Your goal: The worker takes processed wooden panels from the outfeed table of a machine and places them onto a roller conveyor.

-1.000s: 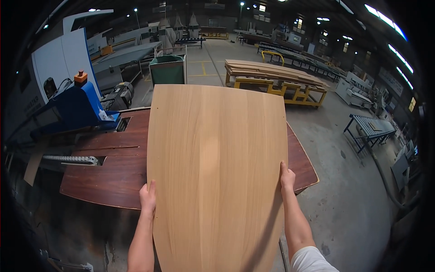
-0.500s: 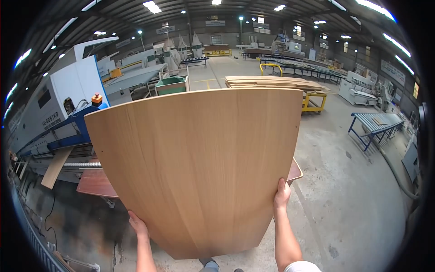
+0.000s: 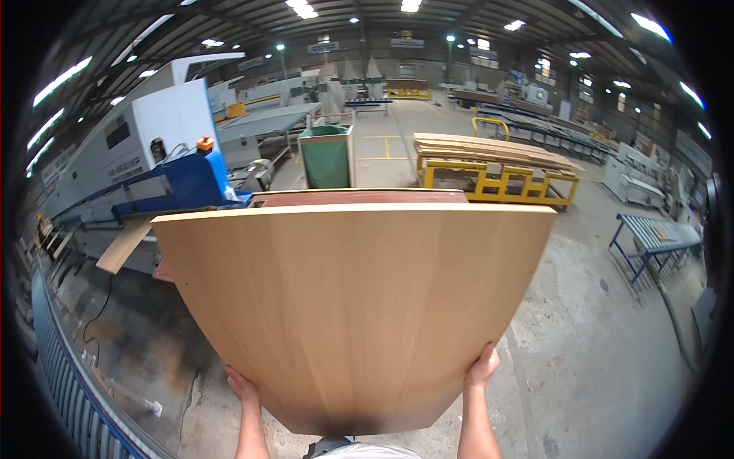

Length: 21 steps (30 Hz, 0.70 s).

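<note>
A big workshop hall under strip lights, concrete floor [image 3: 612, 321] stained and dusty, machines along the left wall. Right in front of the person, a large light wooden panel [image 3: 359, 306] fills the middle of the view, carried flat-faced and tilted, its near edge low by the body and its far edge lifted away toward the hall. It sits directly ahead of and between both hands; its long axis runs left to right across the view, and the far edge points straight out toward the green bin [image 3: 327, 157].

The left hand [image 3: 241, 386] grips the panel's lower left edge, fingers curled round it. The right hand [image 3: 482, 367] clasps the lower right edge, a touch higher in the view. The two stand well apart, neither plainly nearer.

Just beyond the far edge peeks a dark reddish board [image 3: 359, 197], lying behind the panel. Further left, the blue and white machine [image 3: 153, 164] with an offcut strip jutting out. Off to the right, a yellow rack [image 3: 497, 172] stacked with boards, and a blue roller stand [image 3: 654, 237] near the rim.
</note>
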{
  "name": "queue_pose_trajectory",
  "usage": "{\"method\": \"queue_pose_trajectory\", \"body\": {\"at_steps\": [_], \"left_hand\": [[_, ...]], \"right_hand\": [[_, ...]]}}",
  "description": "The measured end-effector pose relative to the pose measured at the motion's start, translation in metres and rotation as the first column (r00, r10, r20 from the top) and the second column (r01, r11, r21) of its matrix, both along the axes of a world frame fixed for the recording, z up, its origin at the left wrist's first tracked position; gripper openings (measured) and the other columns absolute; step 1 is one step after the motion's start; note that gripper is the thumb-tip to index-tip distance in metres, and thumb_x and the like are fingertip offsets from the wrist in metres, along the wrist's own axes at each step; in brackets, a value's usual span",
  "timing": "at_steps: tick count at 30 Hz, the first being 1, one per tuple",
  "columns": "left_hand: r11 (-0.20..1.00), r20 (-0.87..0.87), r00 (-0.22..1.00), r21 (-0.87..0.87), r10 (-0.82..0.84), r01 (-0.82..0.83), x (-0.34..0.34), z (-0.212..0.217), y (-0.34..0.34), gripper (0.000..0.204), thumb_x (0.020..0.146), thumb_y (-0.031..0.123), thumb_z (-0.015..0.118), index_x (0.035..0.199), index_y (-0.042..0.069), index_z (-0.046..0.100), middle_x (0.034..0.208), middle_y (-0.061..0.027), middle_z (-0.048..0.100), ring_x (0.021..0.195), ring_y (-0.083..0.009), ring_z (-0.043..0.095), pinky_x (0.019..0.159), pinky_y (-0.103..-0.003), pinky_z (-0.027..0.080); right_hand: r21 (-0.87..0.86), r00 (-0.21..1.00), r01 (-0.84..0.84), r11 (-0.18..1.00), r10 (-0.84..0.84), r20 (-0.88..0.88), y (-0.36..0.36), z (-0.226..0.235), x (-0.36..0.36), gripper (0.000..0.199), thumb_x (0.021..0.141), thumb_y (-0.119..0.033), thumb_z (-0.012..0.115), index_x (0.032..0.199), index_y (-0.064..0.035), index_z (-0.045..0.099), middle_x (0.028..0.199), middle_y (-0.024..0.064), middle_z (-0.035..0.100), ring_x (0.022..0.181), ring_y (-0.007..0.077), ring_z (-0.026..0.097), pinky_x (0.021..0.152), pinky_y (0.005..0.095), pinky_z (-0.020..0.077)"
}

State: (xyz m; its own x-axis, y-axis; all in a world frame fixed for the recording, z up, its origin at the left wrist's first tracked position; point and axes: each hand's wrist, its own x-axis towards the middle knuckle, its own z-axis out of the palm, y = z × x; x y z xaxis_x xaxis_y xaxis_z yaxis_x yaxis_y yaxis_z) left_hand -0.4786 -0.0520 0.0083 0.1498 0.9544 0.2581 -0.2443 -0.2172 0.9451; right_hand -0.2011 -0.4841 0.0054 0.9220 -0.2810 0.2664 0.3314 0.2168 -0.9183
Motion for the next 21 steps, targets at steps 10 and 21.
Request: {"method": "queue_pose_trajectory", "body": {"at_steps": [10, 21], "left_hand": [[0.978, -0.188, 0.969, 0.162, 0.161, -0.132, -0.057, -0.001, -0.047, 0.080, 0.089, 0.073, 0.029, 0.066, -0.002, 0.046, 0.056, -0.0067, 0.046, 0.058, -0.0128, 0.044, 0.052, -0.036, 0.033], [0.963, -0.221, 0.975, 0.262, 0.004, 0.056, -0.110, -0.001, -0.062, 0.068, 0.081, 0.065, 0.057, 0.055, 0.003, 0.046, 0.050, -0.0075, 0.043, 0.046, -0.0198, 0.048, 0.046, -0.033, 0.035]], "right_hand": [[0.443, 0.980, -0.168, 0.881, 0.199, -0.025, 0.016, -0.005, -0.045, 0.072, 0.095, -0.064, 0.020, 0.137, -0.0082, 0.040, 0.135, 0.0092, 0.046, 0.124, 0.0257, 0.044, 0.101, 0.0399, 0.0398], [0.547, 0.949, -0.295, 0.783, 0.308, 0.070, 0.013, -0.093, -0.055, 0.061, 0.094, -0.056, 0.028, 0.128, -0.0093, 0.046, 0.120, 0.0073, 0.053, 0.111, 0.0267, 0.051, 0.091, 0.0449, 0.0451]]}}
